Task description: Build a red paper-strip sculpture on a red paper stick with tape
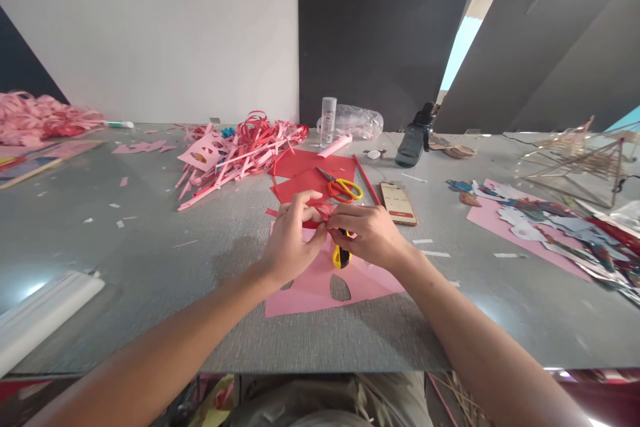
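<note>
Fingertips of my left hand and my right hand meet over the table, both pinching a small piece of red paper. Its exact shape is partly hidden by the fingers. Below them lies a pink paper sheet with leaf-shaped holes cut in it. A yellow and black utility knife rests on that sheet, partly covered by my right hand. Just beyond the hands, scissors with yellow and red handles lie on red paper sheets.
Behind left is a heap of pink and red paper strips. A phone, a clear bottle and a dark bottle stand or lie farther back. Paper cutouts and a stick frame occupy the right; a white roll, the left.
</note>
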### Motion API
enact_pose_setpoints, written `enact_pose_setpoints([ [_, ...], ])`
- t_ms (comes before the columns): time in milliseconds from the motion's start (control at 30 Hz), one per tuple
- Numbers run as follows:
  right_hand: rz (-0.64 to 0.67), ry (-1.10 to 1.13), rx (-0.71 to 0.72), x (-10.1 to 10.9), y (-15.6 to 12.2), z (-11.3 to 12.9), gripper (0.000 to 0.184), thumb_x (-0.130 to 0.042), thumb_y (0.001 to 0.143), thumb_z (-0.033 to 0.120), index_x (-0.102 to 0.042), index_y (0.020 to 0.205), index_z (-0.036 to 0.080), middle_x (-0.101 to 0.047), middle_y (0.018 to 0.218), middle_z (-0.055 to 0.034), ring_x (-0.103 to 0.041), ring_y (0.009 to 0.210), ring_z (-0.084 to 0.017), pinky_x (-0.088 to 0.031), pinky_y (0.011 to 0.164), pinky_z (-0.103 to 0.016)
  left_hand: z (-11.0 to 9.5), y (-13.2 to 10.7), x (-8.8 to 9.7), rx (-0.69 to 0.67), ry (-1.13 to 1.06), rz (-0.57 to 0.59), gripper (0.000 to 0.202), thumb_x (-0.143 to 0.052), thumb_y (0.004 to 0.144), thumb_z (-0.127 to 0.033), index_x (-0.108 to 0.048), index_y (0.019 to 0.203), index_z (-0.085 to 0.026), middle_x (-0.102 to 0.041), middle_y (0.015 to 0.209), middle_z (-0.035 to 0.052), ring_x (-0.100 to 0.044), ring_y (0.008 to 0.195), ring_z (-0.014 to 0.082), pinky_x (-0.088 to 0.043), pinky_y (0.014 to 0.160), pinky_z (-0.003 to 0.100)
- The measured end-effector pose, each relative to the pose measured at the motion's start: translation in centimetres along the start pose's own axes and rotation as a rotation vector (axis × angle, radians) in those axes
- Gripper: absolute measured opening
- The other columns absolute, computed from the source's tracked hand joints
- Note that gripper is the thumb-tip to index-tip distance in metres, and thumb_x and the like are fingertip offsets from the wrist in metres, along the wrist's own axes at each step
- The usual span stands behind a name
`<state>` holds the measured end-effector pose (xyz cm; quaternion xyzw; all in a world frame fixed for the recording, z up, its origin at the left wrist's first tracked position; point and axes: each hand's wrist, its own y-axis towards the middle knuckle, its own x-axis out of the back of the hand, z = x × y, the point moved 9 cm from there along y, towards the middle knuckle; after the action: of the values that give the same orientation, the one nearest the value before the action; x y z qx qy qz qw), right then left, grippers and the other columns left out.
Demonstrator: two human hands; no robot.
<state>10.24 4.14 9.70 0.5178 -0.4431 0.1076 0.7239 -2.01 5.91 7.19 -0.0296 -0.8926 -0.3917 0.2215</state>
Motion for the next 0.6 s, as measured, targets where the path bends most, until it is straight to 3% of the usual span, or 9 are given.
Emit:
enact_pose_setpoints([
  [433, -0.009, 0.131, -0.052, 0.09, 0.22, -0.29, 0.019, -0.059, 0.086, 0.006, -0.071, 0.087, 0.021, -0.073, 0.087, -0.0011, -0.063, 0.067, -0.012, -0.046, 0.062, -0.024, 0.95, -0.27, -0.13, 0.099, -0.108, -0.005, 0.047, -0.062, 0.088, -0.010, -0.043, 0.128, -0.027, -0.068, 0.084, -0.0009, -0.069, 0.087, 0.0206, -0.051, 0.089, 0.043],
  [600, -0.089, 0.182, -0.084, 0.64, 0.02, -0.50, 0.018, -0.060, 0.090, 0.010, -0.072, 0.093, 0.022, -0.074, 0.089, -0.0013, -0.065, 0.067, -0.012, -0.049, 0.062, -0.026, 0.51, -0.04, 0.39, 0.126, -0.187, -0.030, 0.042, -0.062, 0.091, -0.014, -0.043, 0.127, -0.026, -0.067, 0.083, -0.0029, -0.068, 0.082, 0.0185, -0.048, 0.096, 0.046],
])
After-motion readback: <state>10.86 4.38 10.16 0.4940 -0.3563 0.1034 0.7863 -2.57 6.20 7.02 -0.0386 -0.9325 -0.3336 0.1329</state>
